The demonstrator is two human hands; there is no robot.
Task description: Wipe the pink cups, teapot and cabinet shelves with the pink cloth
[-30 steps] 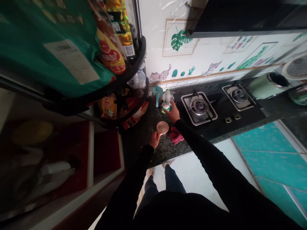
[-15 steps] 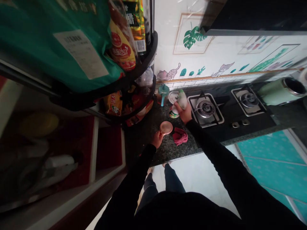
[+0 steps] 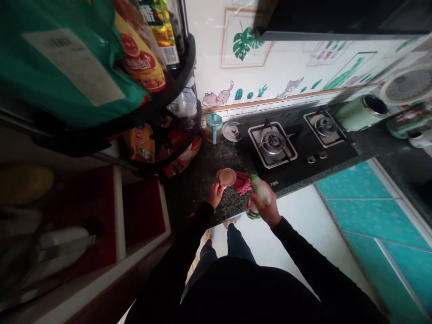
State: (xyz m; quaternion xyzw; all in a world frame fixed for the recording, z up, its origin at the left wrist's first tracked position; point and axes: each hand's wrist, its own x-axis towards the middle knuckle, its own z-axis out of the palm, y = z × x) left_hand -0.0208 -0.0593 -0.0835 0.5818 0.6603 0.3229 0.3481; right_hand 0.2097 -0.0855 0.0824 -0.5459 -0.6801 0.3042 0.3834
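The right hand (image 3: 266, 209) is closed around a white bottle with a green top (image 3: 260, 189), gripping it tilted over the near edge of the counter, with the top pointing left and far. Just under that hand sits a round green-and-white object (image 3: 253, 210); I cannot tell whether it is held. The left hand (image 3: 215, 195) is also closed, its fingers curled under a round pink container (image 3: 227, 177) that it holds up level, rim facing the camera.

A crumpled pink cloth (image 3: 243, 183) lies on the speckled granite counter (image 3: 216, 164), just beside the pink container and below the bottle. Farther along stand a cup with a teal lid (image 3: 214, 127) and a small steel lid (image 3: 231, 131), next to a black two-burner gas hob (image 3: 303, 153). A pale green pot (image 3: 360, 112) sits to the right of the hob. On the left, a black corner rack (image 3: 182, 150) holds packets and bottles beneath a green sack (image 3: 60, 74). Sticker-covered white wall tiles (image 3: 243, 45) rise behind, and white floor tiles (image 3: 280, 238) lie below.
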